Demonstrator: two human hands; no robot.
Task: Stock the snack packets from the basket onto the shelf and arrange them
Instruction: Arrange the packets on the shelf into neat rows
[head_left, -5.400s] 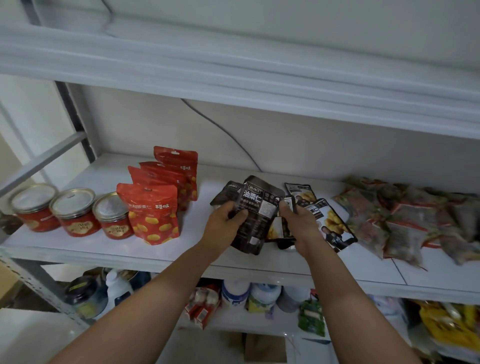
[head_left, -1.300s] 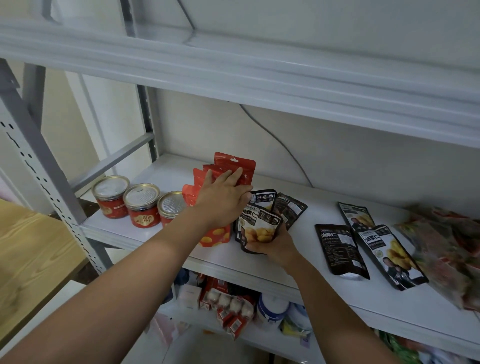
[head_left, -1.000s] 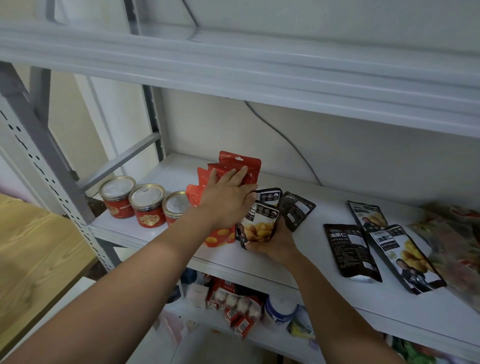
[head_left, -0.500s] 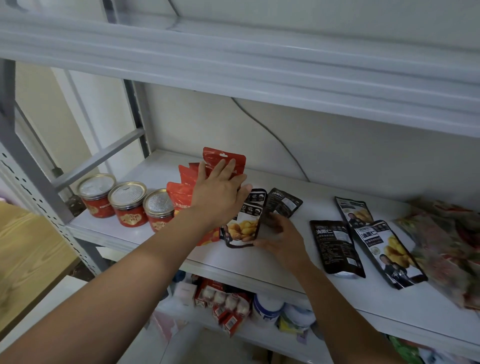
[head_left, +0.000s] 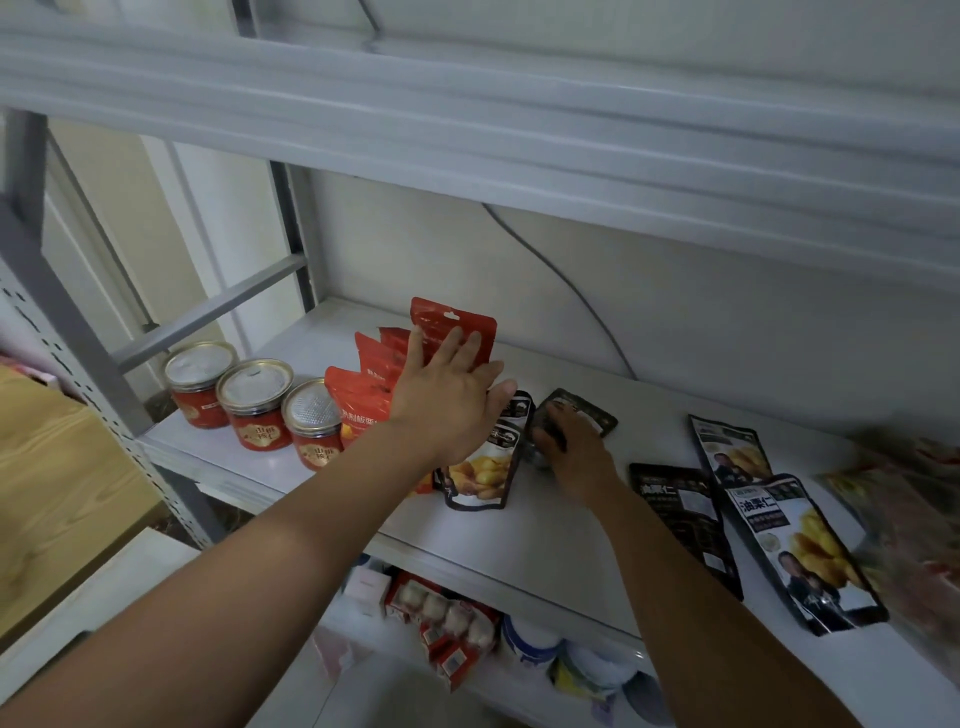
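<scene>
The right hand (head_left: 571, 452) has its fingers curled over a dark packet (head_left: 574, 413) lying on the shelf (head_left: 545, 535). The left hand (head_left: 447, 400), fingers straight and spread, lies flat against the red packets (head_left: 452, 332), with the standing chestnut packet (head_left: 483, 467) at its five o'clock. I'd tip the dark packet upright and tuck it close behind the standing one, bracing the row with the left palm so nothing topples; three flat packets (head_left: 685, 514) wait toward three o'clock, the cans (head_left: 254, 400) at nine.
</scene>
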